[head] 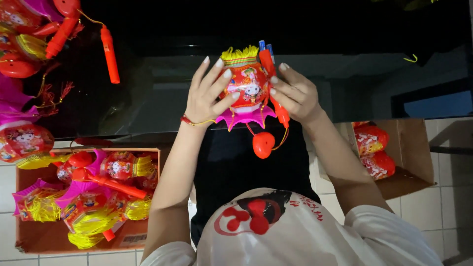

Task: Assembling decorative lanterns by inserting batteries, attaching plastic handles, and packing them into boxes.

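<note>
Both my hands hold up a small red toy lantern point(246, 86) with a yellow fringe on one end and a pink star-shaped base on the other. My left hand point(209, 93) presses its fingers on the lantern's left side. My right hand point(295, 96) grips the right side together with a red handle stick point(274, 88) that has a blue tip. A red heart-shaped piece point(263, 144) dangles from a cord below the lantern. A thin red and gold bracelet circles my left wrist.
A cardboard box point(47, 239) at lower left holds several red, pink and yellow lanterns. More lanterns point(24, 140) lie on the dark table point(148, 88) at far left, with a red stick point(110, 53). Another box point(411, 148) at right holds two red lanterns.
</note>
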